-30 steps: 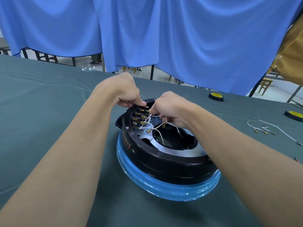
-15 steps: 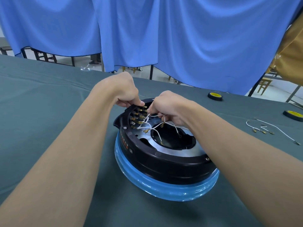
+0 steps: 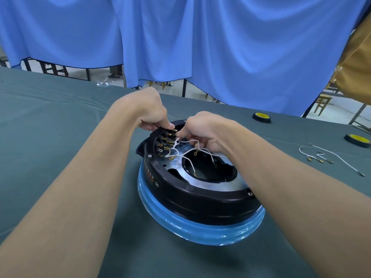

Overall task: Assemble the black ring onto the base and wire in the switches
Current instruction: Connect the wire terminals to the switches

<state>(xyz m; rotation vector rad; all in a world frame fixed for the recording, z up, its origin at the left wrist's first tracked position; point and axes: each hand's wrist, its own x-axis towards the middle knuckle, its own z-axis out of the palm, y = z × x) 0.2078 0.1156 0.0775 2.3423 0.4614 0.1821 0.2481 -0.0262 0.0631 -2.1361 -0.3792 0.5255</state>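
Worktop point(image 3: 50, 127): covered in dark green cloth, carrying everything below
Base point(image 3: 200, 231): round, wrapped in blue film, lying flat on the worktop nearest the viewer
Black ring point(image 3: 200, 201): seated on top of the base, its wall rising above the blue rim
Metal plate point(image 3: 218, 183): silver, inside the ring, around a dark central opening
White wires point(image 3: 186, 151): several, looping across the plate from the opening toward the far-left side
Switch terminals point(image 3: 166, 143): brass tabs in rows on the ring's inner far-left wall
Right hand point(image 3: 202, 129): fingers curled, seemingly pinching a white wire end just beside the terminals; the fingertips are partly hidden
Left hand point(image 3: 148, 111): gripping the ring's far-left rim
Loose wires point(image 3: 321, 155): on the cloth, well apart to the right
Tape rolls point(image 3: 261, 117): two black-and-yellow rolls farther right
Curtain point(image 3: 220, 47): blue, hanging behind the worktop
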